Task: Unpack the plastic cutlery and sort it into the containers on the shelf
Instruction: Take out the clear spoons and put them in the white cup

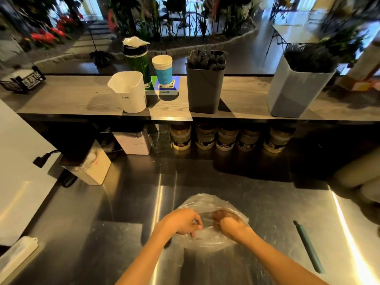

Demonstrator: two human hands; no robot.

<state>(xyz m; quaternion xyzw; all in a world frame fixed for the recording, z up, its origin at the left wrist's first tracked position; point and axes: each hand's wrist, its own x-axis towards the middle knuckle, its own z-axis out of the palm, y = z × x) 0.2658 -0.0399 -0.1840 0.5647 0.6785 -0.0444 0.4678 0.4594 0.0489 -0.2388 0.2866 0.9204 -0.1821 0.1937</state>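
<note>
A thin, see-through, crinkly plastic bag (pixel 207 221) lies on the shiny metal counter (pixel 267 212) at 6 o'clock. The left hand (pixel 181 222) pinches its near edge with curled fingers. The right hand (pixel 228 222) is tucked inside the bag, fingers curled against the film. On the wooden shelf (pixel 244 99) stand a round white tub (pixel 128 92) at 11 o'clock, a square dark grey tub (pixel 205 89) of black cutlery at 12, and a pale blue tub (pixel 296 91) at 1.

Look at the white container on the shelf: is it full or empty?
Empty. The white container stands upright and its open top shows only bare white walls, while the dark bin beside it is packed with black cutlery.
</note>
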